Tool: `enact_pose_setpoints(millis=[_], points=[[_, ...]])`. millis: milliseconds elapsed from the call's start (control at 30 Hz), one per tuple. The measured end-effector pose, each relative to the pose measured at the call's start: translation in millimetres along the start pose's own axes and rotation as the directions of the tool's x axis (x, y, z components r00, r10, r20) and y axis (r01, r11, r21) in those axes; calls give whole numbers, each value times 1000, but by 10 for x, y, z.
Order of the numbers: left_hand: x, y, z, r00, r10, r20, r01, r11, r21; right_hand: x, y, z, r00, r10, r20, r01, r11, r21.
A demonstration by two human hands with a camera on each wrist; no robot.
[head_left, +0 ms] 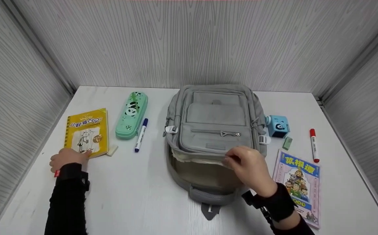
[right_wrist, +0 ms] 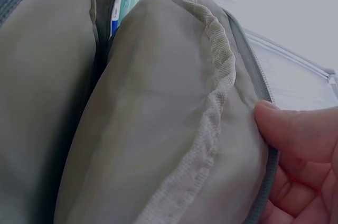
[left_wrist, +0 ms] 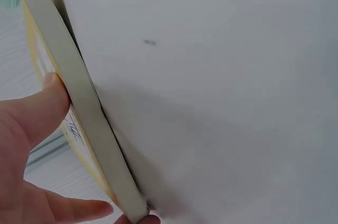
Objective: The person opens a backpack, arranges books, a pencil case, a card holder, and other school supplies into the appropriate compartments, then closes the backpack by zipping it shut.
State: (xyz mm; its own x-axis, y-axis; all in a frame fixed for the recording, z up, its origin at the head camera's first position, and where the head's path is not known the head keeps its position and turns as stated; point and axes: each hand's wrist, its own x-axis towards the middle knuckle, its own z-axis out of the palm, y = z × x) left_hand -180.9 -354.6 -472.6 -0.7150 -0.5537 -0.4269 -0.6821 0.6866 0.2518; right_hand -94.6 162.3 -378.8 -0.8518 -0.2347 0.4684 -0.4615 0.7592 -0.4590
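Observation:
In the head view a grey backpack [head_left: 216, 114] lies front side up with its main compartment unzipped toward me. My right hand [head_left: 250, 168] pinches the zippered edge of its front panel and holds it up. The right wrist view shows the thumb on that zippered edge [right_wrist: 259, 81] and the beige lining [right_wrist: 142, 92] inside. At the left, my left hand [head_left: 68, 159] is at the near edge of a yellow book [head_left: 87, 130]. Seen from the left wrist, the thumb presses on the cover and a fingertip is under a corner of the book [left_wrist: 90, 102].
Between book and backpack lie a green panda pencil case [head_left: 131, 114], a blue marker [head_left: 141, 135] and a whitish eraser [head_left: 112, 150]. Right of the backpack are a blue panda box-shaped item [head_left: 278, 126], a green eraser [head_left: 287, 143], a red marker [head_left: 314, 145] and a comic-covered book [head_left: 298, 187].

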Motion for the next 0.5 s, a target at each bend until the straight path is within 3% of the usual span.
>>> enact_pose_setpoints(millis=[233,400,467,500], points=[[19,-113,-44,998,-40,44,44,993,-108,1,-6,-1,1000,-11,8,11,1000,9],[46,-177,-135,999,-13,50,24,971,-240,21,-2,-16,1000,-6,11,6,1000,10],[62,-224,-184,996,18,85,12,941,-338,29,0,-19,1000,1,16,-2,1000,13],[62,-251,-215,993,38,112,11,914,-405,32,3,-20,1000,3,19,-3,1000,13]])
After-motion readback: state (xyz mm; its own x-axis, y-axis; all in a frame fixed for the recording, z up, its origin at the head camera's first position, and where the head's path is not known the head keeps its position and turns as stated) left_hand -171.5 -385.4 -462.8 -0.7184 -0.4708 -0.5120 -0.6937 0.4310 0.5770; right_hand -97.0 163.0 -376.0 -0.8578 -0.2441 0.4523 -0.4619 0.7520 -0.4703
